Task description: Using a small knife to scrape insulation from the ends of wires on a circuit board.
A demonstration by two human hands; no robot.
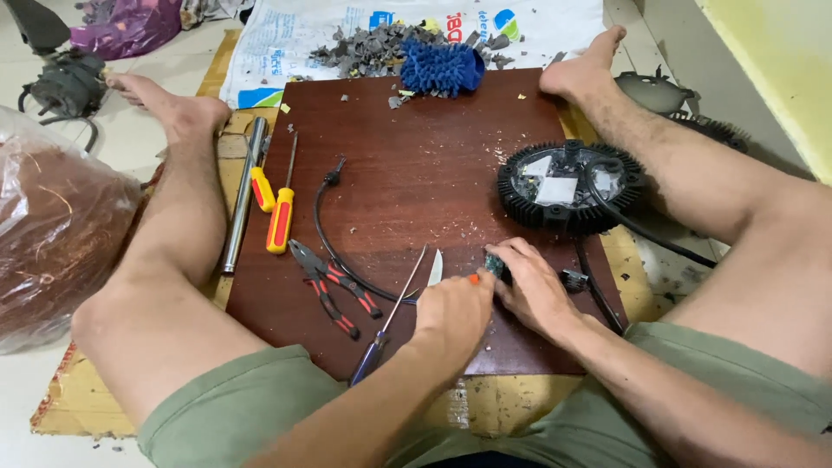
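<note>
Curling tight, the left hand [452, 310] grips a tool with an orange handle [473, 279], its blade [435, 267] pointing away. The right hand [536, 290] pinches a small dark part [495, 265], possibly a circuit piece, low on the wooden board [407, 173], near the round black housing [569, 185].

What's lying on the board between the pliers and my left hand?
A long thin screwdriver lies slanted between the pliers and the left hand, seen in the head view.

Olive-green shorts [260, 407], bare feet [186, 113]
</note>
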